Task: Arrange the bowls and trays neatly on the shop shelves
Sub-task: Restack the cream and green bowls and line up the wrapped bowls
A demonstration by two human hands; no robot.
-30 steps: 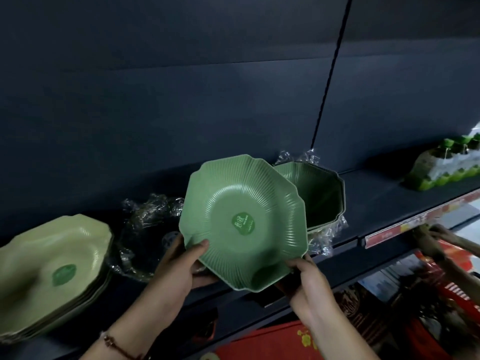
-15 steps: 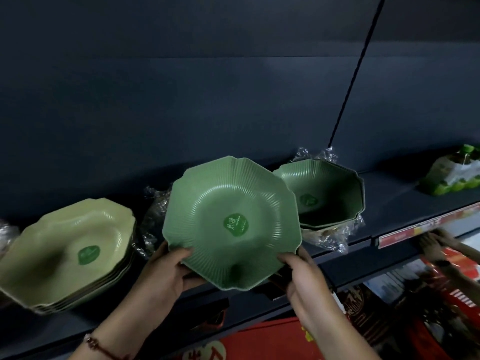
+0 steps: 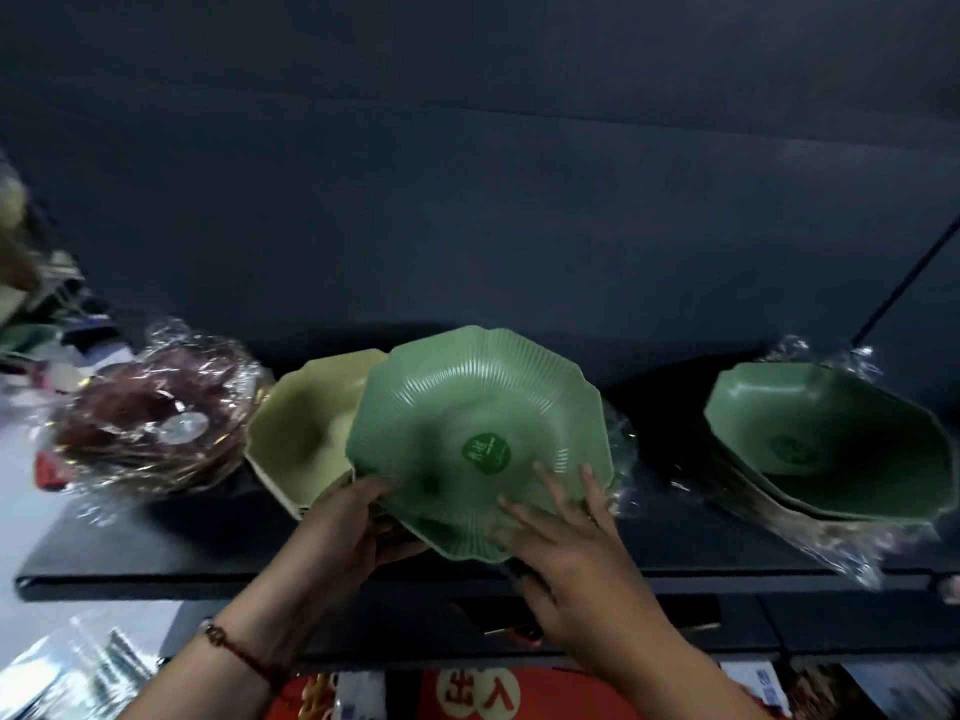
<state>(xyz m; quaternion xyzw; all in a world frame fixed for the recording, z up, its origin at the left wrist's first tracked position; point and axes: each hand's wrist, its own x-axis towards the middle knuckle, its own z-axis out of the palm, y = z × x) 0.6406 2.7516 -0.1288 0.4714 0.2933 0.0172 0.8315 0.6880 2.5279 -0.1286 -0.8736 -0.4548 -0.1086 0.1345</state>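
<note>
Held a ribbed green bowl [image 3: 480, 444] at centre frame, tilted toward the camera, round dark-green sticker facing out. Gripped its lower-left rim with the left hand [image 3: 345, 532], thumb curled over the edge, a beaded bracelet [image 3: 236, 652] showing on that wrist. Rested the right hand [image 3: 566, 558] on the lower-right part of the bowl, fingers [image 3: 550, 491] straight and spread across the ribbed inside, not curled round it. Overlapped, just behind and to the left, a stack of pale yellow-green bowls [image 3: 304, 439] on the dark shelf [image 3: 156, 579]; whether the green bowl touched that stack, cannot tell. Sat further left on the same shelf, brown dishes in clear wrap [image 3: 156, 418], blurred. Stood well apart at the right of the frame, a stack of deeper green bowls [image 3: 831, 449] on crumpled clear plastic. Showed at bottom centre, below the shelf edge, red packaging with pale characters [image 3: 478, 693].
</note>
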